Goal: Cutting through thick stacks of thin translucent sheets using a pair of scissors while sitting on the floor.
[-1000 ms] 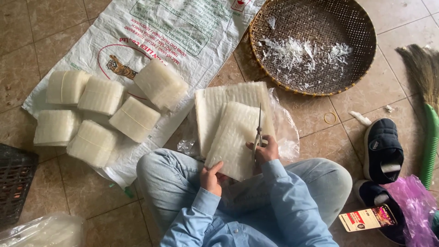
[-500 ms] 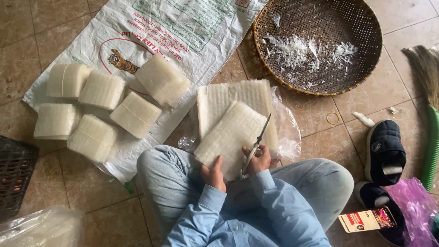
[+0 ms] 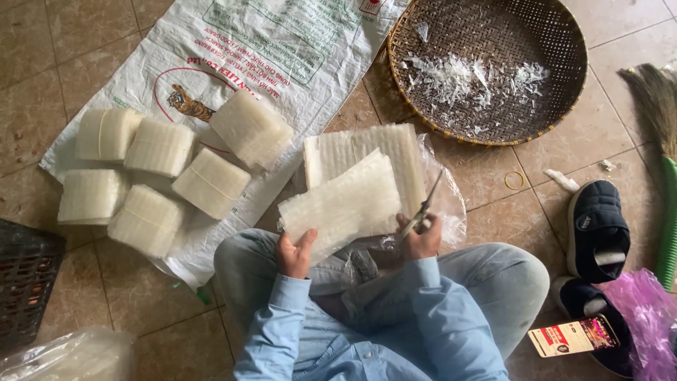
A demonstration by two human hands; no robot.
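Observation:
My left hand point(image 3: 295, 252) grips the near corner of a thick white stack of thin sheets point(image 3: 342, 204), held tilted above my lap. My right hand point(image 3: 421, 238) holds a pair of scissors point(image 3: 424, 207), blades pointing up along the stack's right edge. A larger white stack point(image 3: 363, 152) lies under it on clear plastic on the floor. Several bundled white stacks point(image 3: 169, 173) tied with rubber bands lie on a woven white sack point(image 3: 233, 77) to the left.
A round woven basket tray point(image 3: 564, 92) holding white trimmings sits at the upper right. Dark slippers point(image 3: 596, 226), a broom point(image 3: 663, 162), a purple plastic bag point(image 3: 645, 324) and a small packet point(image 3: 571, 337) lie right. A dark crate point(image 3: 25, 282) stands left.
The held stack has turned from upright to tilted leftwards. My left hand shifted left along its lower edge, and the scissors now lean along the stack's right side.

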